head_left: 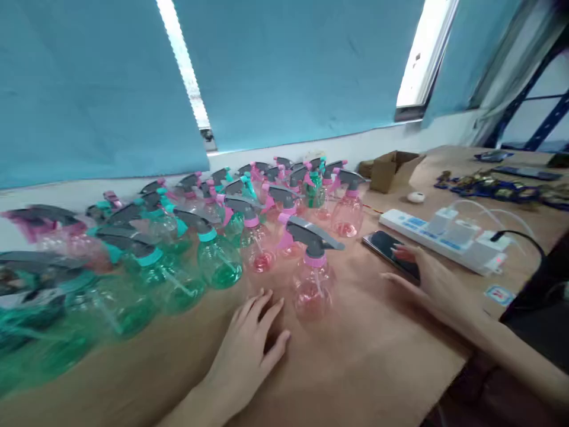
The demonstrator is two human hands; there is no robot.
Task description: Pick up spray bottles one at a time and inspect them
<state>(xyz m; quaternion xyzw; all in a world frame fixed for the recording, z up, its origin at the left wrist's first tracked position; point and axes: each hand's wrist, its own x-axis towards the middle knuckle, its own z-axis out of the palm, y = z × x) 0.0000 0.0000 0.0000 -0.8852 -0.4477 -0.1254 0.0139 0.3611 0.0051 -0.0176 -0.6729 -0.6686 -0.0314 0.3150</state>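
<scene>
My left hand point(246, 344) rests on the brown tabletop with its fingers apart, holding nothing. Just beyond its fingertips stands a pink spray bottle point(313, 290) with a grey trigger head, upright and apart from the others. At the right, my right hand point(422, 279) is spread beside a dark smartphone point(386, 249) that lies flat; its fingers reach over the phone's near edge, and whether they touch it I cannot tell. Behind the left hand, a green spray bottle point(220, 261) and another pink spray bottle point(258, 246) stand at the front of a crowded group.
Several more green and pink spray bottles fill the left and back. A white power strip point(444, 237) with plugs and cables lies beyond the phone. Farther back are an open cardboard box point(393, 172), a small white object point(415, 197) and a blurred heap of blue and brass-coloured parts point(502, 190).
</scene>
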